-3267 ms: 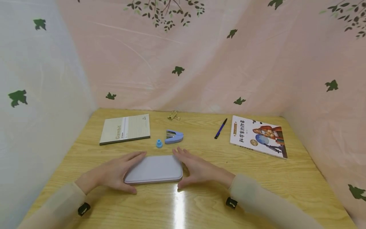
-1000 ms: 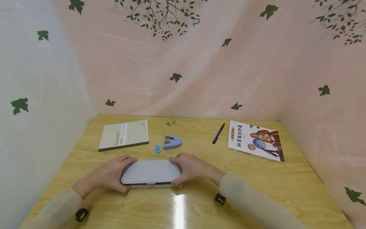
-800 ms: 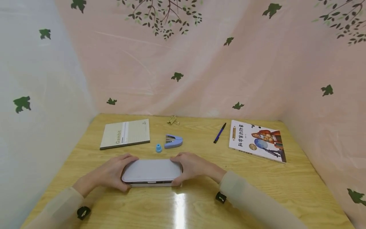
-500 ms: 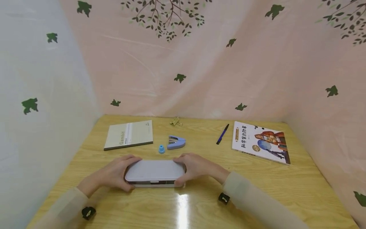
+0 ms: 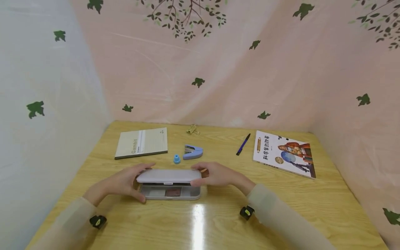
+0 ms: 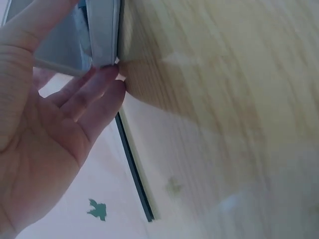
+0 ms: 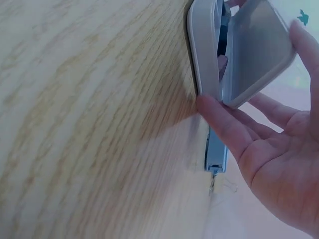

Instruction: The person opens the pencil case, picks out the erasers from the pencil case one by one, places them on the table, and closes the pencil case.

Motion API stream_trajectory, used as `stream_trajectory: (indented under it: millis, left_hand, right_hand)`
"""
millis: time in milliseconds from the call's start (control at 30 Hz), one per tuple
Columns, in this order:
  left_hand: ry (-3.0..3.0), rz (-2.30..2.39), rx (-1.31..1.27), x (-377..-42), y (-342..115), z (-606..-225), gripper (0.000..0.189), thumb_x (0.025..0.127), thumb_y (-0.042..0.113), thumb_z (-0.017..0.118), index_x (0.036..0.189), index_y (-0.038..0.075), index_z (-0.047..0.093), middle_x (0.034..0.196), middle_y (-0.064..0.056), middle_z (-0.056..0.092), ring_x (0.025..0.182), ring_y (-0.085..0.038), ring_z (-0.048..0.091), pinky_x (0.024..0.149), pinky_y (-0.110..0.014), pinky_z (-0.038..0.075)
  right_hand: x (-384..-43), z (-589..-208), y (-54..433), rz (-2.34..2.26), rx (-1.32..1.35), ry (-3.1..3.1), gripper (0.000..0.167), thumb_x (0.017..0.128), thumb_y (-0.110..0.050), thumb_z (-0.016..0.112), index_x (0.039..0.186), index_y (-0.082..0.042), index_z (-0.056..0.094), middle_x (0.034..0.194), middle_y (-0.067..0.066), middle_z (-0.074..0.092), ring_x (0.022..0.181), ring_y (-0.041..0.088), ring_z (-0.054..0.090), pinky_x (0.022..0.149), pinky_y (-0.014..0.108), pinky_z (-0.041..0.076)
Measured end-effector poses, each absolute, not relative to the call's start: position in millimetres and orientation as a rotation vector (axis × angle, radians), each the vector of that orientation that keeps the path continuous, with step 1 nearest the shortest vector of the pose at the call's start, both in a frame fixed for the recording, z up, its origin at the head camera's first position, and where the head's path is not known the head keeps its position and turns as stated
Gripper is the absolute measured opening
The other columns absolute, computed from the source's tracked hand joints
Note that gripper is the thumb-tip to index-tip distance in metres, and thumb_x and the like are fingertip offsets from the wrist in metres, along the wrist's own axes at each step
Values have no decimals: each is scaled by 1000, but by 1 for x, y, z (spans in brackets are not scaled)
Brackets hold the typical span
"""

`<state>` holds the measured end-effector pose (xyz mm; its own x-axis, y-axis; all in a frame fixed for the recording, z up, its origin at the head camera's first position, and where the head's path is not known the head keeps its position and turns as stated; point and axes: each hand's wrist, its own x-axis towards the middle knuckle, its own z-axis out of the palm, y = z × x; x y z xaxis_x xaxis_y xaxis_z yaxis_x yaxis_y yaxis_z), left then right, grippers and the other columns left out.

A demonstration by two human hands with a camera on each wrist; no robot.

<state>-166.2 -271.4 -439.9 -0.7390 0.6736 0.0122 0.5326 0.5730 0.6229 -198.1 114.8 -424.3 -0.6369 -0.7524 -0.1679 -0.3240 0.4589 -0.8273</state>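
A pale lavender-grey pencil case (image 5: 168, 176) lies on the wooden table in front of me, its lid tilted up along the front and hinged at the back. Inside the tray shows a small reddish-brown block (image 5: 173, 192). My left hand (image 5: 125, 181) holds the left end, thumb low at the front corner, fingers behind. My right hand (image 5: 218, 174) grips the right end, with the thumb at the lid's front edge. In the right wrist view the lid (image 7: 261, 50) stands well apart from the base (image 7: 204, 45), the fingertips right at the base's end.
Behind the case are a light blue stapler (image 5: 192, 152), a small blue cone-shaped piece (image 5: 176, 159) and a gold binder clip (image 5: 192, 130). A notebook (image 5: 142, 143) lies at the back left. A blue pen (image 5: 243, 144) and a picture-cover book (image 5: 284, 154) lie on the right.
The pencil case was closed at first; its lid has risen at the front and its inside now shows. My right thumb has gone up with the lid, while the left hand stays at its end.
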Motion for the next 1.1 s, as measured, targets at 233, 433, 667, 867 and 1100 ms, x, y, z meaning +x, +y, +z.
stream_trajectory:
  millis: [233, 433, 667, 867, 1100]
  left_hand:
    - [2442, 1171, 877, -159, -280, -449, 123, 71, 34, 94, 163, 14, 15, 151, -26, 39, 132, -47, 45, 108, -65, 39]
    - [2395, 1298, 817, -154, -281, -453, 138, 69, 26, 96, 163, 25, -5, 154, -35, 19, 129, -47, 51, 108, -60, 40]
    - [2407, 1377, 840, -157, -282, -454, 148, 68, 22, 97, 160, 32, -19, 149, -31, 25, 125, -46, 56, 106, -62, 40]
    - [2413, 1384, 918, -160, -281, -453, 146, 69, 21, 96, 161, 26, -17, 148, -33, 27, 124, -48, 55, 105, -61, 40]
    - [2409, 1374, 919, -160, -283, -454, 144, 70, 23, 96, 162, 25, -16, 150, -34, 25, 126, -49, 53, 106, -53, 43]
  right_hand:
    - [-197, -430, 116, -1151, -761, 2151, 63, 100, -54, 58, 146, -11, 53, 133, 4, 60, 110, 20, 64, 88, 33, 58]
    - [-198, -430, 113, -1256, -628, 2095, 58, 105, -58, 42, 143, -15, 53, 135, 12, 57, 110, 28, 63, 87, 37, 59]
    - [-213, -430, 115, -1393, -507, 1979, 71, 106, -61, 27, 151, -9, 44, 129, 19, 62, 110, 32, 66, 87, 44, 61]
    - [-220, -428, 115, -1366, -413, 2024, 79, 103, -68, 25, 139, -3, 53, 109, 18, 70, 92, 31, 70, 78, 43, 63]
    - [-221, -428, 115, -1390, -374, 1984, 80, 103, -69, 28, 133, 0, 55, 106, 17, 71, 88, 33, 71, 75, 44, 64]
